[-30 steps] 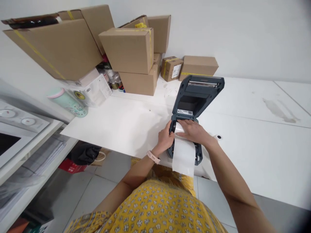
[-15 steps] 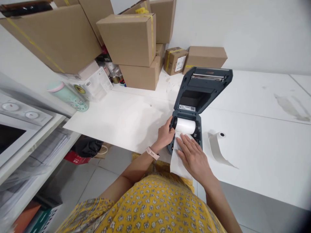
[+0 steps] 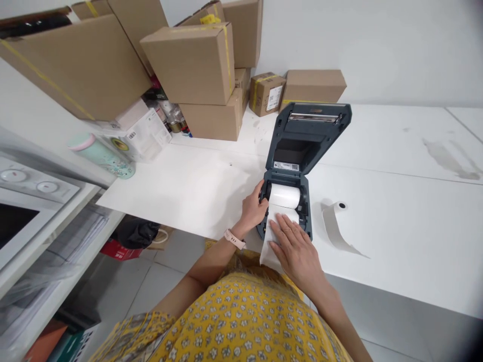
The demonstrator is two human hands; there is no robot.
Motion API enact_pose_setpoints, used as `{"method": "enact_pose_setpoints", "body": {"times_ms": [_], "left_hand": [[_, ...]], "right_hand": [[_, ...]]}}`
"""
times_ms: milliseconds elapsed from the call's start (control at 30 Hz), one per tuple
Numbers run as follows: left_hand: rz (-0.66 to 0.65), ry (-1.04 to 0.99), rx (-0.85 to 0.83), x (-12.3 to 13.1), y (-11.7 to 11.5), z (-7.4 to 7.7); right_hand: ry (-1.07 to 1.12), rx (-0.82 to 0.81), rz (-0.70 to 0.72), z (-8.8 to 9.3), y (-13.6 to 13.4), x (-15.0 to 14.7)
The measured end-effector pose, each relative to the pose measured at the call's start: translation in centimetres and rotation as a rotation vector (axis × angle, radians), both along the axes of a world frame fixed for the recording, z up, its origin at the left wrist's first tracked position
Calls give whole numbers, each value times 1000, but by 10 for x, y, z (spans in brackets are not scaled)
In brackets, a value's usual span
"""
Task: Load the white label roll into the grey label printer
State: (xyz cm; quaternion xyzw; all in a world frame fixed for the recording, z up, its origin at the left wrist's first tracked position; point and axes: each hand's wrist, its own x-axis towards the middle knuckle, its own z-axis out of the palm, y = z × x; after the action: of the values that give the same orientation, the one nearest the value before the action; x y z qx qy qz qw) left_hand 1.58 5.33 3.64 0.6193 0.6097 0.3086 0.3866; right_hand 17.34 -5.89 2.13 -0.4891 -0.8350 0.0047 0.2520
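Observation:
A dark grey label printer (image 3: 306, 221) stands at the table's front edge with its lid (image 3: 320, 131) raised. Inside lies a white label roll (image 3: 285, 196), its loose strip (image 3: 268, 253) drawn forward over the front edge. My left hand (image 3: 255, 207) grips the printer's left side, fingers outside and thumb at the inner rim. Flat on the strip, just in front of the roll, rests my right hand (image 3: 296, 249) with fingers stretched out. The strip's right part is hidden under that hand. To the right of the printer is a small, partly unrolled paper roll (image 3: 341, 206).
Cardboard boxes (image 3: 188, 65) are stacked at the back left. Two smaller cartons, one a labelled carton (image 3: 267, 94), stand behind the printer. A mint tumbler (image 3: 103, 157) and a white box (image 3: 141, 131) are at the left, near a microwave (image 3: 33, 191) on a shelf.
My right hand has slid slightly toward me along the strip, and more of the paper in front of the roll shows. My left hand keeps its hold; the whole view has shifted a little.

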Motion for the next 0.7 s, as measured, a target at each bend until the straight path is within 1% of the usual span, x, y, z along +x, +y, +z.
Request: {"method": "enact_pose_setpoints", "body": {"times_ms": [67, 167, 267, 333, 400, 433, 467, 500, 533, 567, 600, 633, 700], "left_hand": [[6, -60, -5, 0, 1, -2], [-7, -230, 22, 0, -4, -9], [-28, -415, 18, -1, -25, -16], [-62, -487, -48, -3, -45, -17], [-77, -503, -117, -7, -61, -14], [-90, -505, -147, -10, -67, -12], [-108, -508, -172, -12, -71, -10], [-128, -513, -193, -14, -73, -8], [-145, -522, -206, -16, -74, -6], [-158, -535, -216, -17, -73, -5], [-167, -543, -220, -18, -73, -4], [-167, -549, -217, -19, -72, -4], [-159, -565, -205, -19, -73, -5]], "right_hand": [[-1, 23, 3, 0, 0, 0], [24, 66, 12, 1, -4, -1], [101, 65, 53, 3, -12, -1], [192, 32, 100, 6, -16, 2], [352, -29, 146, 12, -15, 11], [454, -48, 145, 17, -12, 17], [553, -40, 104, 23, -5, 24], [638, -1, 21, 29, 5, 32], [704, 61, -86, 37, 18, 40], [728, 141, -223, 46, 35, 48], [740, 191, -314, 55, 55, 56], [761, 196, -337, 64, 78, 62], [847, 165, -269, 82, 128, 71]]}}
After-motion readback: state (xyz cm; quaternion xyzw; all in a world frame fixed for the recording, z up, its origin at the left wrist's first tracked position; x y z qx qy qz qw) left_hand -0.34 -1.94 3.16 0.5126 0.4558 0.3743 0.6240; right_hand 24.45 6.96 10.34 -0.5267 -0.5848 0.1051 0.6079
